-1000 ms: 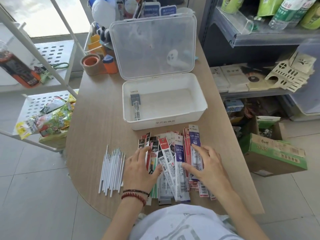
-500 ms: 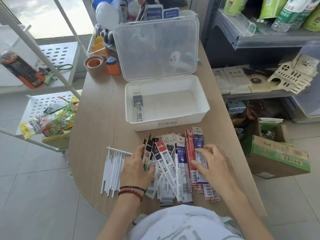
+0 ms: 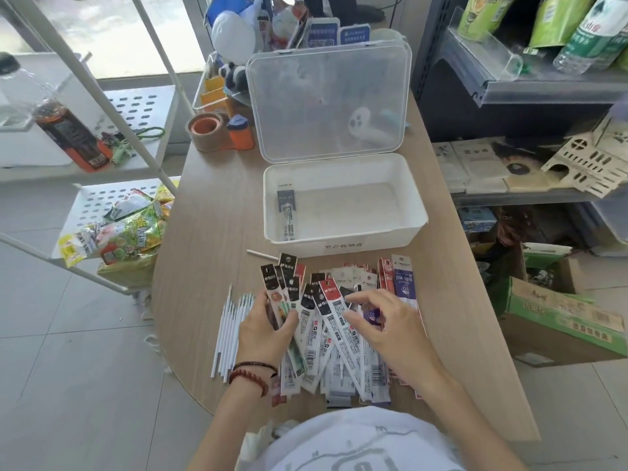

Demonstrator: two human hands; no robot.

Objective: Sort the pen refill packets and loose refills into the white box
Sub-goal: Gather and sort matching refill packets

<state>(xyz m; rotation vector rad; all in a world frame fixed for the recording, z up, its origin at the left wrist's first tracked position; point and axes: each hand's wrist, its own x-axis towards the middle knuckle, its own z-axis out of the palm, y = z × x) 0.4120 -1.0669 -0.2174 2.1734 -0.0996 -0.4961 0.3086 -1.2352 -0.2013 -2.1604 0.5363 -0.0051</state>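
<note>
Head view: left hand (image 3: 265, 329), grip closed round a fan of refill packets (image 3: 289, 290). Right hand (image 3: 384, 326) curls over the counter pile (image 3: 343, 355); grip unclear. Loose refills (image 3: 232, 331) lie alongside. Gathering step, seemingly; next, carry the bunch into the white box (image 3: 339, 240), lid open.

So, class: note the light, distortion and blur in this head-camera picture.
Head view: daylight from the window at top left is blown out; the white box interior washes pale; wide-angle distortion leans the grey shelving outward; the right hand looks slightly motion-blurred.
</note>
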